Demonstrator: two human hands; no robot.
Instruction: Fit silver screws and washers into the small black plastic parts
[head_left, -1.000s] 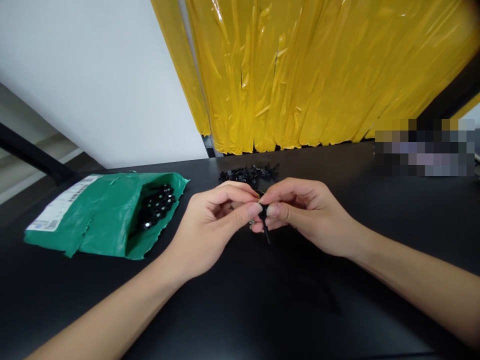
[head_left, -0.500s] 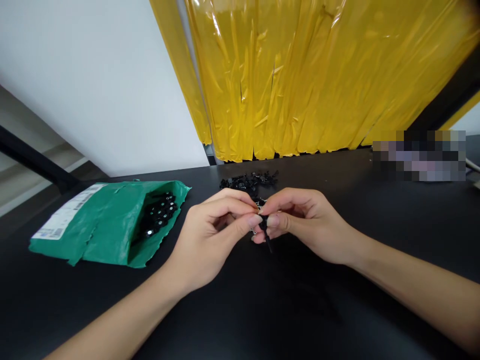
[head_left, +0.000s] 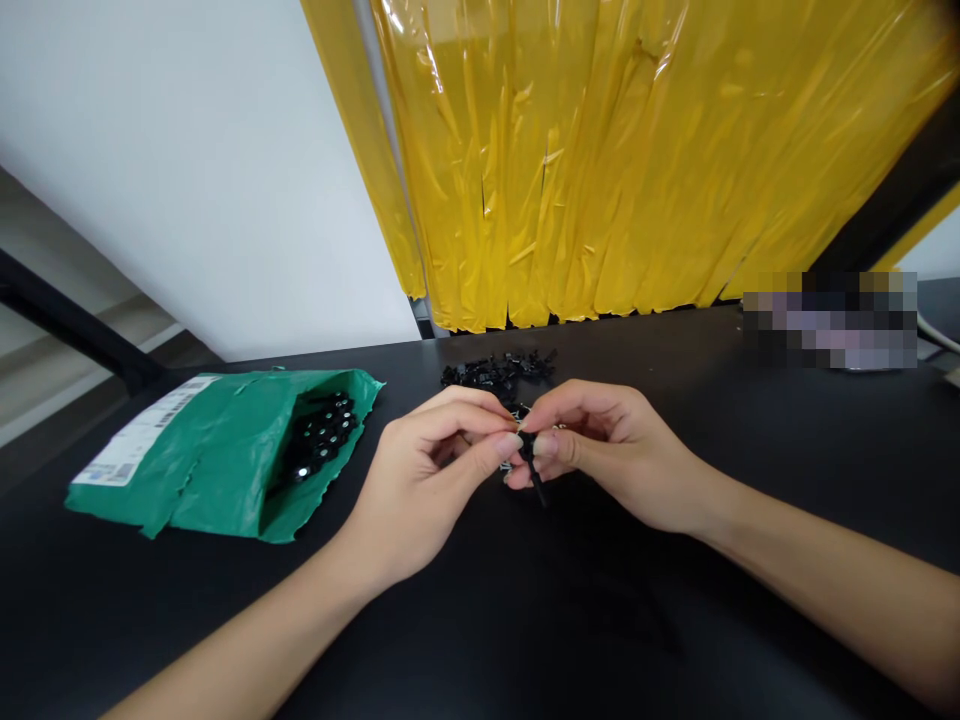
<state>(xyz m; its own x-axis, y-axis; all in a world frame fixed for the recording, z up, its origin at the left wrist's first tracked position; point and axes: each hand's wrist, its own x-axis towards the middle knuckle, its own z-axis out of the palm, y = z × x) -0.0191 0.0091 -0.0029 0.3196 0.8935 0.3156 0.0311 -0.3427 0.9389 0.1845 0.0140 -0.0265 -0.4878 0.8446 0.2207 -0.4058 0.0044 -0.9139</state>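
Note:
Over the middle of the black table, my left hand (head_left: 439,475) and my right hand (head_left: 615,455) meet fingertip to fingertip. Between them is a small black part with a thin stem (head_left: 538,485) that points down toward me. My right thumb and forefinger pinch this part near its top. The left thumb and forefinger are closed at its left side, on something too small and covered to make out. Small silvery bits (head_left: 506,467) show around the fingertips; whether they are held or lie on the table behind, I cannot tell. Just beyond my hands lies a pile of small black parts (head_left: 499,370).
On the left lies a green plastic bag (head_left: 217,455) with a white label, its mouth facing right. Inside are several black pieces with shiny round spots (head_left: 322,435). A yellow plastic curtain (head_left: 570,170) hangs behind the table (head_left: 480,640). A blurred-out object (head_left: 832,320) is at the far right.
Both hands keep the same pinch around the black part, with only slight finger movement. The whole scene sits slightly lower in view.

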